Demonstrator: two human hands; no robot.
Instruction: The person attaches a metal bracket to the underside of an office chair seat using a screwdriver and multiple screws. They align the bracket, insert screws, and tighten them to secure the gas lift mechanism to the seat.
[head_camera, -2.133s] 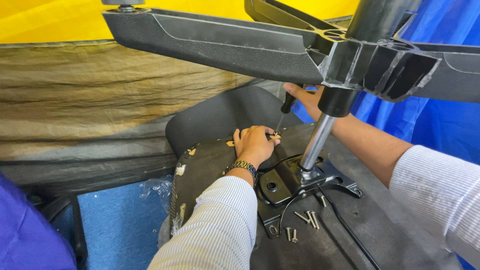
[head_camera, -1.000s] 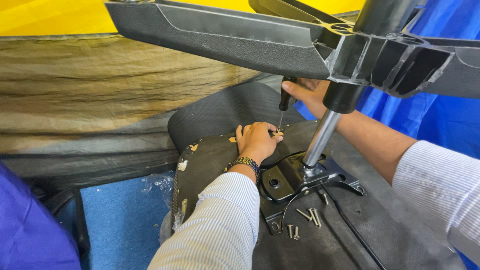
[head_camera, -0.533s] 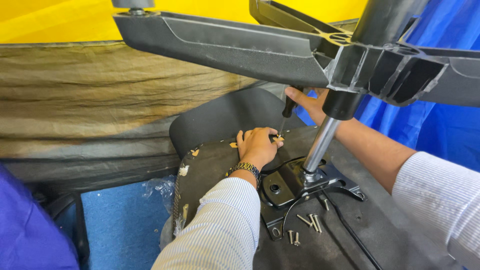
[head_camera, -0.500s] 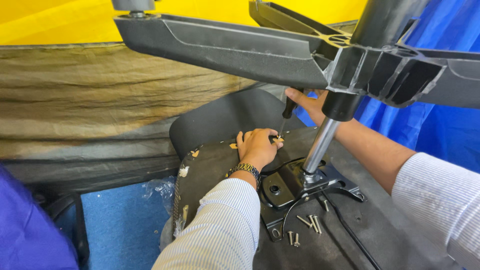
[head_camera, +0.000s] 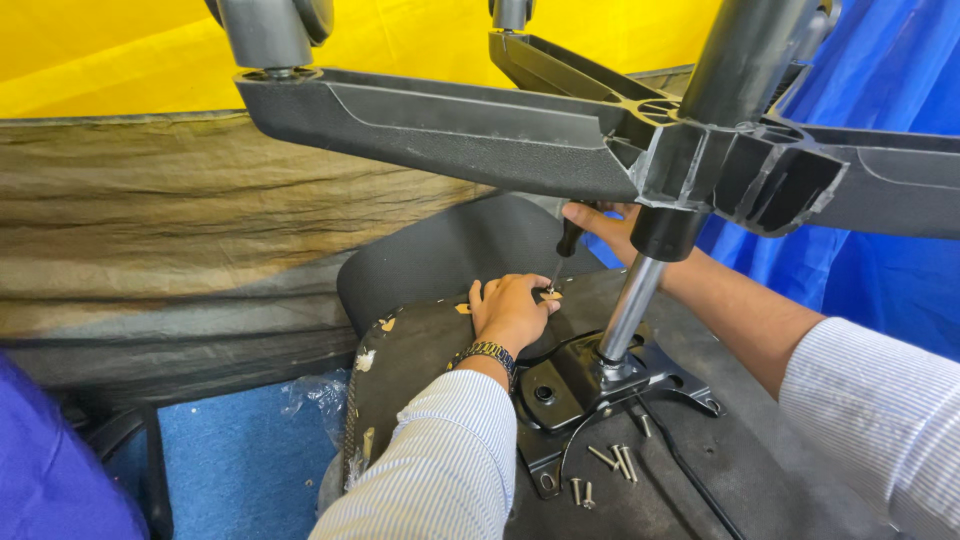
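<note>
An office chair lies upside down, its black star base (head_camera: 450, 130) overhead and its chrome gas column (head_camera: 632, 305) rising from a black metal mounting plate (head_camera: 560, 385) on the seat underside (head_camera: 420, 350). My right hand (head_camera: 605, 222) grips the black handle of a screwdriver (head_camera: 563, 250), whose tip points down at the seat's far edge. My left hand (head_camera: 512, 308) rests on the seat with its fingers pinched around the screwdriver's tip, perhaps on a screw too small to see. A watch sits on that wrist.
Several loose screws (head_camera: 612, 462) lie on the seat in front of the plate, next to a thin black cable (head_camera: 690, 470). A caster wheel (head_camera: 270, 30) hangs at top left. Blue sheeting (head_camera: 880, 90) is on the right, blue carpet (head_camera: 240, 470) at lower left.
The view has shifted slightly. Both hands stay at the same spot, the screwdriver upright at the seat's far edge.
</note>
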